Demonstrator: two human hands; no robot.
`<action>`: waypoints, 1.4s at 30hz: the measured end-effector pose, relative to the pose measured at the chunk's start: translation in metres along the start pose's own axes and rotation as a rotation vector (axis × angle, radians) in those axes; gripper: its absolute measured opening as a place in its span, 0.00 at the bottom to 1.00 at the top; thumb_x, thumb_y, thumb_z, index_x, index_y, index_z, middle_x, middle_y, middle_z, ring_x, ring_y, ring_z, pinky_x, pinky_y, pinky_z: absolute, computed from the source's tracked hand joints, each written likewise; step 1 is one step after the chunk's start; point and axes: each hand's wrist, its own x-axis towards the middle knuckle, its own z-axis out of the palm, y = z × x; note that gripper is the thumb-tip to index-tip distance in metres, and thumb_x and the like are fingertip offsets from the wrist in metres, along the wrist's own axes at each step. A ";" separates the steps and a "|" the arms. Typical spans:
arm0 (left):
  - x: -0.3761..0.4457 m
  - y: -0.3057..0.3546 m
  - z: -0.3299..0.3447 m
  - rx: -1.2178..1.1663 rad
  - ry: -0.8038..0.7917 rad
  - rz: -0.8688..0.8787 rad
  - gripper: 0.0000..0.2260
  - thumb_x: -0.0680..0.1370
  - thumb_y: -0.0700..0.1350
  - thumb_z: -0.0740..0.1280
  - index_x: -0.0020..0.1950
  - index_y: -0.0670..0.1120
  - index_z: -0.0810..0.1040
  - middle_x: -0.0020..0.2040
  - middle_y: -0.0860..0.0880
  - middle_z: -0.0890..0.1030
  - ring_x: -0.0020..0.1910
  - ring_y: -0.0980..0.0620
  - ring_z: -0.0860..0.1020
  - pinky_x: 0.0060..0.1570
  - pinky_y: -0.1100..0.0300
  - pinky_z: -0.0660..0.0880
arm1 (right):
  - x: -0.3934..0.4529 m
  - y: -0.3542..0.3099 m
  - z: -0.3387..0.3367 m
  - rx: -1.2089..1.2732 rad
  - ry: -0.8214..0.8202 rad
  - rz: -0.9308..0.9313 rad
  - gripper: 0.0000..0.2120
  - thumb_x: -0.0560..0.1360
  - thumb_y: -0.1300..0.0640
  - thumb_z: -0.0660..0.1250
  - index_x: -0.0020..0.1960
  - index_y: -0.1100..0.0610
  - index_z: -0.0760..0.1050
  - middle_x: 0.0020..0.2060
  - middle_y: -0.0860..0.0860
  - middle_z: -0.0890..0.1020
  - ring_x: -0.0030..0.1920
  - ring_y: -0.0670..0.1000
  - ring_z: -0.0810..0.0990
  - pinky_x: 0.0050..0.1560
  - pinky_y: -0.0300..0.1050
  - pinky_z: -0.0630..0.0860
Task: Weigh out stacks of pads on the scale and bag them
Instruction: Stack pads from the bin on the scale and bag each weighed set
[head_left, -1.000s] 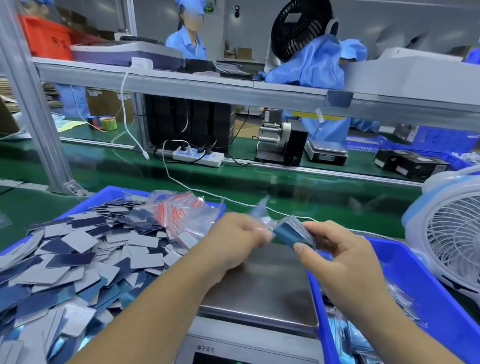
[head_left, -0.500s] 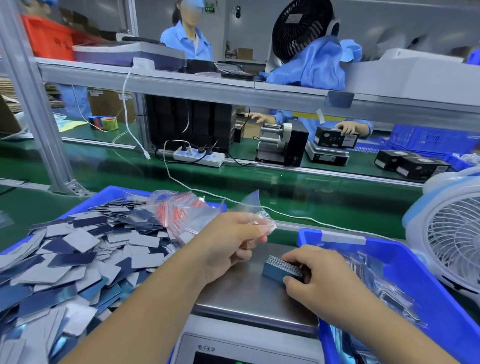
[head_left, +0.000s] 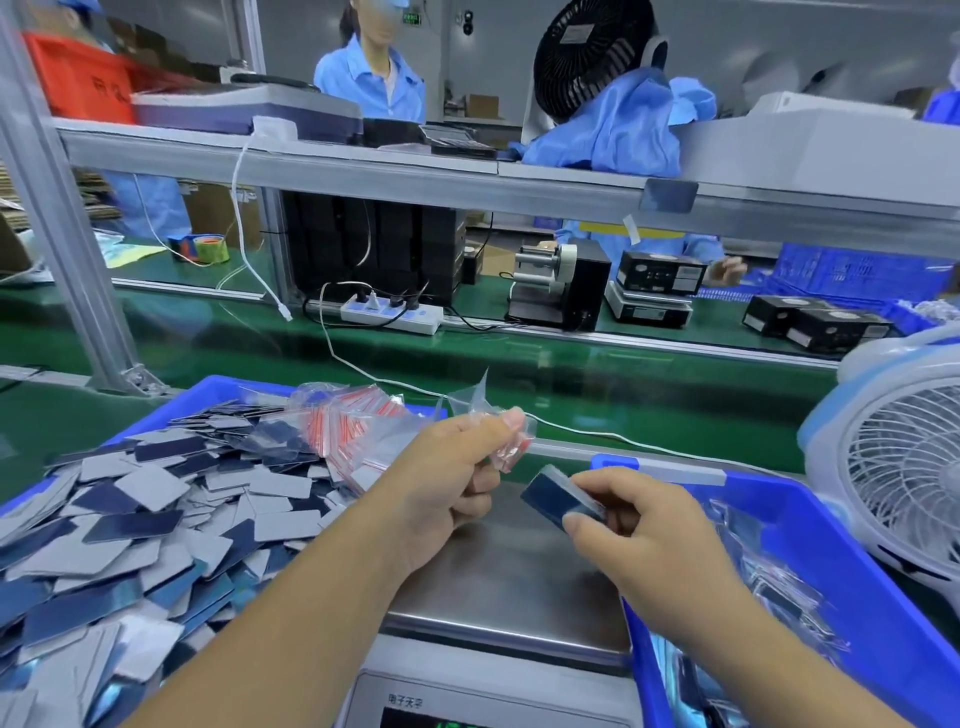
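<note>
above scale (head_left: 509, 587) | right hand (head_left: 639, 525) grips pad stack (head_left: 558, 498) | left hand (head_left: 457, 478) pinches bag (head_left: 511, 441), just beside

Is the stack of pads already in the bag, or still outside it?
Outside. The right hand grips the stack of pads bare, apart from the bag pinched in the left hand.

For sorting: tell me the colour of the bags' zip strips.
Red, on the clear bags; head view.

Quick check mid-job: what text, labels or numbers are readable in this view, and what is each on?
"电子天平", printed on the scale front panel.
Green digits on the scale display: cut off at the frame edge, unreadable.
Characters on the red crate: blurred.
Labels on the black boxes: too small.
</note>
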 end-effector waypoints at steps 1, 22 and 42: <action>0.000 0.000 0.000 0.006 0.006 -0.006 0.12 0.69 0.55 0.74 0.41 0.48 0.78 0.33 0.52 0.68 0.27 0.57 0.58 0.25 0.64 0.50 | 0.000 -0.002 0.000 0.106 0.013 0.009 0.14 0.69 0.57 0.72 0.45 0.37 0.81 0.34 0.41 0.83 0.32 0.44 0.77 0.35 0.37 0.73; -0.011 -0.001 0.009 0.032 -0.204 -0.022 0.05 0.71 0.47 0.72 0.36 0.49 0.80 0.30 0.55 0.76 0.29 0.57 0.68 0.27 0.65 0.60 | -0.003 -0.009 -0.003 0.140 0.264 -0.060 0.17 0.70 0.58 0.73 0.48 0.35 0.80 0.38 0.44 0.83 0.34 0.47 0.78 0.34 0.34 0.73; -0.011 -0.001 0.009 0.024 -0.185 0.048 0.04 0.68 0.43 0.75 0.42 0.49 0.87 0.40 0.48 0.82 0.34 0.56 0.77 0.34 0.65 0.75 | 0.001 -0.013 -0.003 0.511 -0.041 0.176 0.10 0.72 0.63 0.72 0.46 0.48 0.85 0.29 0.52 0.78 0.28 0.50 0.72 0.30 0.38 0.71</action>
